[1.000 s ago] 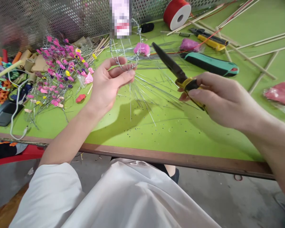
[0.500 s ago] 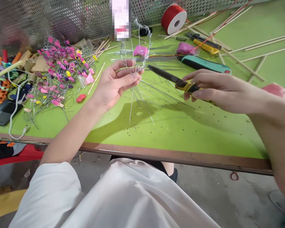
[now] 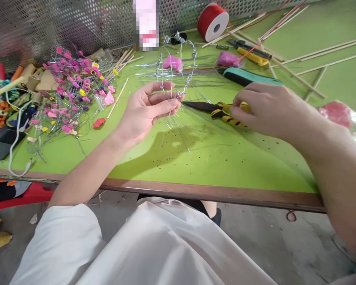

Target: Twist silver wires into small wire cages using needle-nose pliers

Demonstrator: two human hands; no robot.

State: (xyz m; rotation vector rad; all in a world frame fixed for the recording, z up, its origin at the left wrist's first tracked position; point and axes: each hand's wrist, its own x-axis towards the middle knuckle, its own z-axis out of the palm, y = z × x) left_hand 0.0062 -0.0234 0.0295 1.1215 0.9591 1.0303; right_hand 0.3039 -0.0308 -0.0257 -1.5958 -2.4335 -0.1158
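Between the thumb and fingers of my left hand (image 3: 150, 109) is the lower rim of a wire frame (image 3: 194, 59), a rounded loop of twisted silvery wire held upright. My right hand (image 3: 262, 105) grips the yellow-and-black handles of long-nose pliers (image 3: 200, 106). Their dark jaws point left, with the tip at the frame's lower edge beside my left fingertips; whether they pinch the wire I cannot tell. Loose straight wires (image 3: 182, 138) lie on the table below my left hand. Behind the frame sits a pink lump in clear wrap (image 3: 172, 63).
A heap of wire stems with pink, purple and yellow tips (image 3: 72, 89) lies left. At the back right are a red spool (image 3: 213, 23), a yellow utility knife (image 3: 252, 55), a green-handled tool (image 3: 249, 76) and thin wooden sticks (image 3: 329, 61). A perforated metal panel (image 3: 106, 23) stands behind.
The wire frame has tilted and turned to show its full loop. The pliers have moved down and left, with their tip now at the frame's lower edge.
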